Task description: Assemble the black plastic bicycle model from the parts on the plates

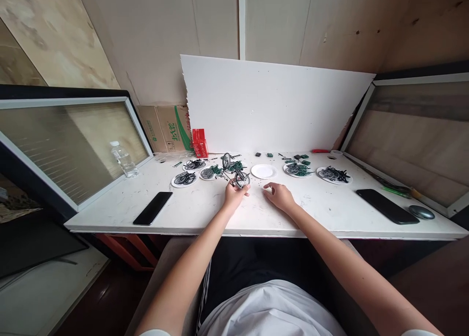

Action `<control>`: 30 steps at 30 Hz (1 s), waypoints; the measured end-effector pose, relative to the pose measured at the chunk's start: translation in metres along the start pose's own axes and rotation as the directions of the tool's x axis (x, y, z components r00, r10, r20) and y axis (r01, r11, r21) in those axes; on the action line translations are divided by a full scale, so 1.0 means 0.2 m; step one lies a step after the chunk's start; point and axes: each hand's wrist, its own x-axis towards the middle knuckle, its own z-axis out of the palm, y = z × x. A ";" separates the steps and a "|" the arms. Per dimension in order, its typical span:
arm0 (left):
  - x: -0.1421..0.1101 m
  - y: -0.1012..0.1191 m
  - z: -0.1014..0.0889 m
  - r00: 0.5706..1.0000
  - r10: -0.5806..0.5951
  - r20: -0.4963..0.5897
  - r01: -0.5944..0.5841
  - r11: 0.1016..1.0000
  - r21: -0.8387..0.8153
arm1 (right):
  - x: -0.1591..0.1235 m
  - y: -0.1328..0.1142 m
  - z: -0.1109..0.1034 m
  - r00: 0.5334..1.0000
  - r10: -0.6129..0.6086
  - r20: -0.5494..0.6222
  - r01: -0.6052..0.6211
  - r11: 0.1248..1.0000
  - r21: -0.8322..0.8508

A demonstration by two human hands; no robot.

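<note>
My left hand (235,195) is closed around one wheel of a small model bicycle (242,179), tilted above the table with its other wheel pointing away from me. My right hand (279,195) is apart from the bicycle, low over the tabletop, with thumb and fingers curled together. Whatever its fingertips may hold is too small to make out. Just beyond the hands lies a white paper plate (264,171). Green and grey bicycle parts (211,172) fill a plate behind the left hand, and more green parts (298,169) lie on a plate behind the right.
Plates of dark parts stand at left (184,179) and right (334,175). A phone (153,208) lies left; a black device (386,206) and a mouse (421,212) lie right. A water bottle (124,160), red box (200,143) and white board (274,106) stand behind.
</note>
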 end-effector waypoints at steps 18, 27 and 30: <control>0.02 -0.05 -0.02 1.000 -0.004 0.005 0.004 1.000 -0.011 | 0.17 -0.02 0.05 0.958 -0.255 0.127 0.284 0.900 -0.331; 0.04 -0.08 -0.02 1.000 -0.011 0.007 0.011 1.000 -0.025 | 0.26 -0.07 0.04 0.961 -0.217 0.171 0.262 0.913 -0.313; 0.04 -0.07 -0.02 1.000 -0.022 0.005 0.022 1.000 -0.014 | 0.30 -0.08 0.05 0.961 -0.210 0.180 0.256 0.919 -0.299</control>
